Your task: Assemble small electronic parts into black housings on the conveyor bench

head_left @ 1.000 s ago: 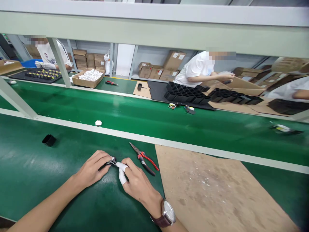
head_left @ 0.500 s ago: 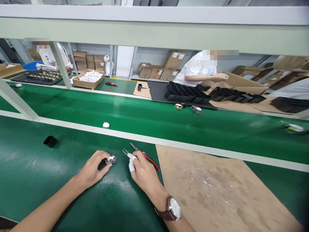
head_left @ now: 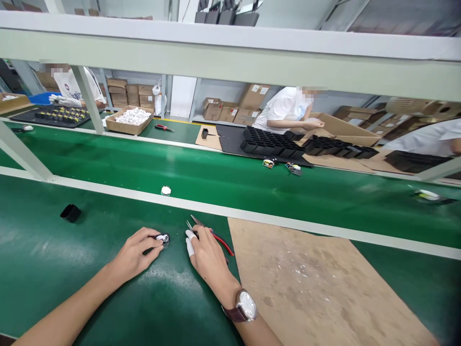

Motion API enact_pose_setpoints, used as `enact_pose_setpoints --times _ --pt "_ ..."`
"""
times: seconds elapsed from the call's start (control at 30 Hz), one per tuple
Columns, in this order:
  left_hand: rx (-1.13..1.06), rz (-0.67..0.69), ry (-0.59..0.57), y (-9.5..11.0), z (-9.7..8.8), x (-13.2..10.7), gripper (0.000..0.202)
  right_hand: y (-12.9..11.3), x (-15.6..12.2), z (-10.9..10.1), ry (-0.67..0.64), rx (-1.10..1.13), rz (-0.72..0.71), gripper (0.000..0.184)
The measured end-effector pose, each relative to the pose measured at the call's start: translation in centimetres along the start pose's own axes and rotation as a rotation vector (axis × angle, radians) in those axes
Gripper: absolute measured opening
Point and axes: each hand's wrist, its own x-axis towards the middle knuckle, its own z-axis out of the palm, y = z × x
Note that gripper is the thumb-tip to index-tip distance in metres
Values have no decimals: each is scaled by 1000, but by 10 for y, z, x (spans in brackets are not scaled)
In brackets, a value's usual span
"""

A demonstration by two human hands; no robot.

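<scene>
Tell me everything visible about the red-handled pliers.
The pliers are needle-nose: slim grey metal jaws, closed, and curved handles with a red coating that looks like plastic. They lie flat on the green mat, tips toward the far side, next to the cardboard sheet. The right hand, holding tweezers, covers their middle; contact is unclear. The left hand, pinching a small part, is apart.
</scene>
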Motion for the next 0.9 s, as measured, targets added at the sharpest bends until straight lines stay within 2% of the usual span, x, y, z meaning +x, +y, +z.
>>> enact_pose_setpoints --times 0.07,0.23,0.37,0.47,0.53,0.73,0.9 --pt "8 -7 -1 0 0 -1 10 -4 2 -1 -4 65 -13 26" --pt "3 -78 -43 -1 2 -4 13 -13 3 -2 -102 114 -14 42" --pt "-32 -209 -85 -3 4 -9 28 -16 4 -11 -43 238 1 44" --pt "-64 -247 -94 -3 6 -11 36 -23 4 -18 10 351 -40 47" --pt "-82 -251 -102 -2 7 -12 39 -28 5 -21 11 340 -82 44" --pt "-100 -252 -121 1 7 -11 39 -38 9 -20 -53 60 -223 32" --pt "-87 -232 -136 1 5 -9 35 -32 6 -16 42 189 -112 37"
